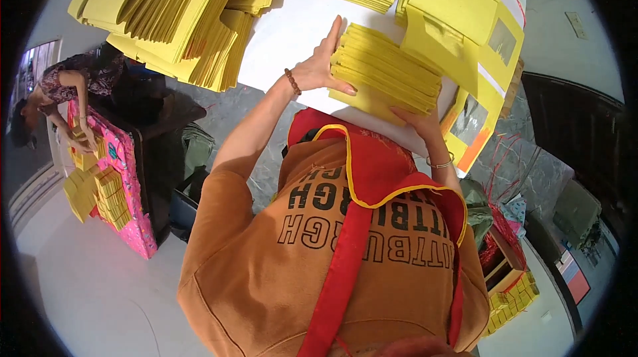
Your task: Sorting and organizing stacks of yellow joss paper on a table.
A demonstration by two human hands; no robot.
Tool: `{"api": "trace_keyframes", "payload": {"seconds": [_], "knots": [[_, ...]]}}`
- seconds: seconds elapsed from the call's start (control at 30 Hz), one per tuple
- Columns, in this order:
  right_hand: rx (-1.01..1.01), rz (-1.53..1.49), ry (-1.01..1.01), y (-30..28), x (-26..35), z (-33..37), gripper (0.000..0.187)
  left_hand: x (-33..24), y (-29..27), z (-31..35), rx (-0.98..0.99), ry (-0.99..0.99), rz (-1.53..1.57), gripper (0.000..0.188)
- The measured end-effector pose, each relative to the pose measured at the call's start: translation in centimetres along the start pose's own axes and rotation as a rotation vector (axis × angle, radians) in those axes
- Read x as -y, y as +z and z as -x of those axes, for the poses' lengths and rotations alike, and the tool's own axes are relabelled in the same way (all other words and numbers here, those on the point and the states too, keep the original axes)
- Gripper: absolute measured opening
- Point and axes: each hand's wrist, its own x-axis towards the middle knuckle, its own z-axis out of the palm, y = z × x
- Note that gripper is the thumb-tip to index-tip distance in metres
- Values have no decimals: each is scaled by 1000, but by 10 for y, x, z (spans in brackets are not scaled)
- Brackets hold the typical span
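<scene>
Yellow stack (387, 66) near black-lettered sweatshirt (279, 270)

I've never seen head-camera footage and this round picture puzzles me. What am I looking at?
No machine here, just a person's bare left hand and right hand. A wide fisheye camera on their head looks down, so edges bend and their orange-brown sweatshirt and yellow-trimmed red apron show below. On the white tabletop lie piles of folded yellow paper. Between the hands, touching both, is a thick ridged yellow paper stack: the left hand is spread open at one end, the right partly hidden at the other.
</scene>
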Motion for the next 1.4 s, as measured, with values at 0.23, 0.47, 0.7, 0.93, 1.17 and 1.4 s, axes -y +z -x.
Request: {"api": "trace_keyframes", "payload": {"seconds": [0.23,0.47,0.7,0.93,1.17,1.4], "knots": [[22,-390,108,7,23,-8,65,-27,-4,3,33,-183,289,116],[11,-707,342,17,20,-16,56,-56,-6,12,-35,-95,194,114],[206,-591,68,-8,24,-21,99,-103,-28,13,-70,113,-342,113],[239,205,-233,-6,54,-34,133,-134,-5,-8,46,303,-828,101],[128,-18,-304,16,52,-37,129,-136,-9,-19,-100,463,-744,96],[147,-9,-307,19,62,-37,131,-48,-16,-8,-40,10,416,88]]}}
